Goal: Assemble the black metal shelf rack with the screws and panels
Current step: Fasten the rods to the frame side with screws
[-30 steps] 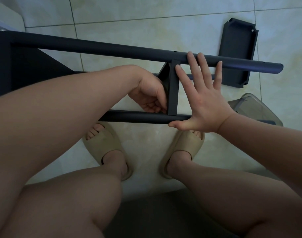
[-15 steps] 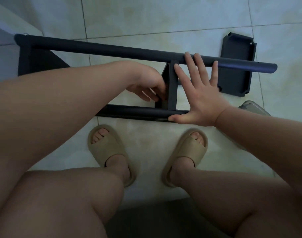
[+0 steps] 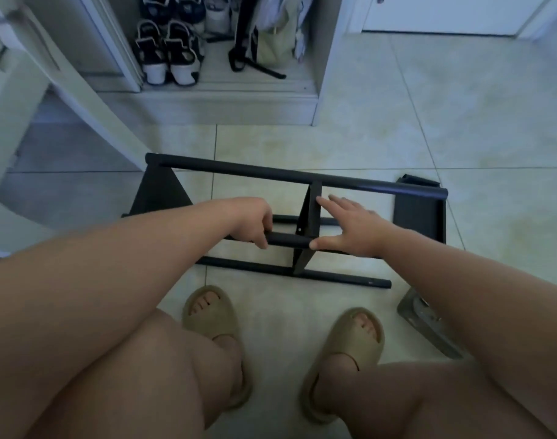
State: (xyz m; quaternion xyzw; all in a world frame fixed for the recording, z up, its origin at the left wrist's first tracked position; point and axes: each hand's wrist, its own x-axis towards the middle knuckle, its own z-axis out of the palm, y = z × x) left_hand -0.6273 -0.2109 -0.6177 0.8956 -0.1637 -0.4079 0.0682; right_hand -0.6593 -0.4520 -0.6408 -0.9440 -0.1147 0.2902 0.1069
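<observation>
The black metal shelf rack (image 3: 270, 172) lies on its side on the tiled floor, its round poles running left to right. A middle shelf panel (image 3: 308, 223) stands on edge between the poles, and another panel (image 3: 158, 194) sits at the left end. My left hand (image 3: 255, 224) grips the near upper pole (image 3: 286, 239) just left of the middle panel. My right hand (image 3: 350, 229) is spread flat against the panel's right side, fingers straight, thumb on the pole. A loose black panel (image 3: 419, 217) lies on the floor beyond the right hand.
A clear plastic container (image 3: 426, 321) with small parts sits on the floor at the right, under my right forearm. My feet in beige slippers (image 3: 213, 315) are just in front of the rack. A shoe cubby (image 3: 175, 52) and white furniture stand behind.
The view has lifted and pulled back, showing the whole rack and the cubby. My left hand moved from the panel's corner to gripping the near pole. The right hand stays flat against the panel.
</observation>
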